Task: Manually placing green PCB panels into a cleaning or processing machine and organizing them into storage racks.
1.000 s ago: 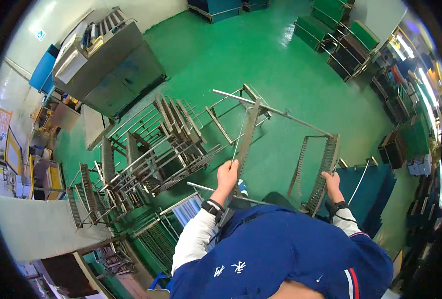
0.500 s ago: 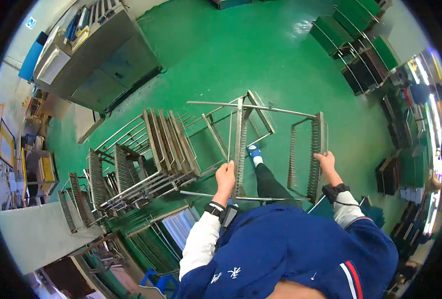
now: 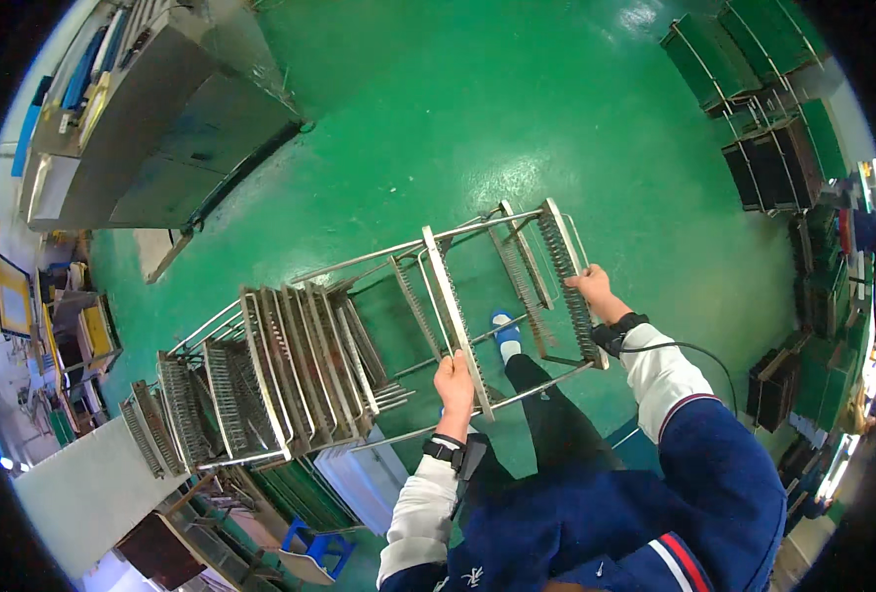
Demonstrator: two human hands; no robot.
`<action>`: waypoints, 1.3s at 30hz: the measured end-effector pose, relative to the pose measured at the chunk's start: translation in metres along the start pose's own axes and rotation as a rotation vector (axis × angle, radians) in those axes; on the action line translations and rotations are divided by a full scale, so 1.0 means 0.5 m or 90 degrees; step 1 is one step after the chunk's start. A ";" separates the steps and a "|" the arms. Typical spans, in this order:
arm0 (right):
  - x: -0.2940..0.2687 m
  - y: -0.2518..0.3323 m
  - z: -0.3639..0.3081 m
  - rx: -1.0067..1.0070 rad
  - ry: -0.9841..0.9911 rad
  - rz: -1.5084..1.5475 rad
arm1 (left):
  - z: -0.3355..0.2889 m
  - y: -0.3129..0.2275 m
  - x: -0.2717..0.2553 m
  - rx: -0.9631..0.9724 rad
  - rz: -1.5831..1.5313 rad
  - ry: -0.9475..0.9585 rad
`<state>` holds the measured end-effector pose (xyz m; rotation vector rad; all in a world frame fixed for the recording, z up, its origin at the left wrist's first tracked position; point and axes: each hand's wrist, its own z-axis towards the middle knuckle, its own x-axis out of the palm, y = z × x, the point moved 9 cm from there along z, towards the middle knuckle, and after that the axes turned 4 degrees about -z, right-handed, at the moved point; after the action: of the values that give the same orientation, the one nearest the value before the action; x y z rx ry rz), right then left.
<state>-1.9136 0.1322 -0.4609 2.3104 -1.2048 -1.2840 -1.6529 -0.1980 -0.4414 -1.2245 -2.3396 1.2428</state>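
- Glossy green floor (image 3: 398,128) fills most of the view, with light reflecting off it in places.
- Upper left, a grey metal cabinet (image 3: 201,148) stands on the floor, with long blue and pale things lying along its top.
- Upper right, green panels (image 3: 706,61) stand in metal frames, near dark boxes (image 3: 775,168).
- Before the person, right of the middle, is a metal rack (image 3: 447,294) with toothed side bars joined by long rods. It is held in both hands, and its rods run leftward.
- Left hand (image 3: 455,387): closed on the rack's left side bar, toward its near end.
- Right hand (image 3: 594,288): gripping the outer edge of the rack's right side bar, around its middle.
- More toothed bars show below and behind; whether they belong to the held rack cannot be told.
- To the left, similar racks (image 3: 304,370) stand packed close together in a row. Where the rods meet this row, contact cannot be made out.
- Black straps circle both wrists, and a dark cable (image 3: 719,363) loops from the right one.
- A blue shoe (image 3: 502,320) shows between the bars.
- Lower left, a blue stool (image 3: 334,553) stands near upright white sheets (image 3: 354,488).
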 end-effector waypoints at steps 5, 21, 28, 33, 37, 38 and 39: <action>0.118 -0.022 0.136 0.023 0.055 -0.003 | 0.083 0.004 0.044 0.035 0.069 -0.025; -0.003 -0.086 0.344 0.035 -0.040 -0.083 | 0.206 0.141 0.236 -0.057 0.013 0.065; -0.100 -0.138 0.385 0.053 -0.101 -0.068 | 0.368 0.135 0.079 0.164 0.190 -0.081; -0.075 -0.131 0.370 0.013 -0.117 -0.108 | 0.361 0.152 0.057 -0.087 0.029 -0.052; -0.055 -0.099 0.375 -0.019 -0.117 -0.173 | 0.304 0.189 0.017 -0.131 -0.057 -0.067; -0.046 -0.100 0.376 -0.031 -0.120 -0.168 | 0.289 0.190 0.007 -0.135 -0.051 -0.075; -0.036 -0.101 0.376 -0.043 -0.123 -0.163 | 0.273 0.190 -0.004 -0.139 -0.045 -0.084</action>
<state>-2.0396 0.2108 -0.5883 2.3958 -0.9208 -1.6408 -1.6698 -0.2511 -0.5985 -1.1412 -2.6487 1.1009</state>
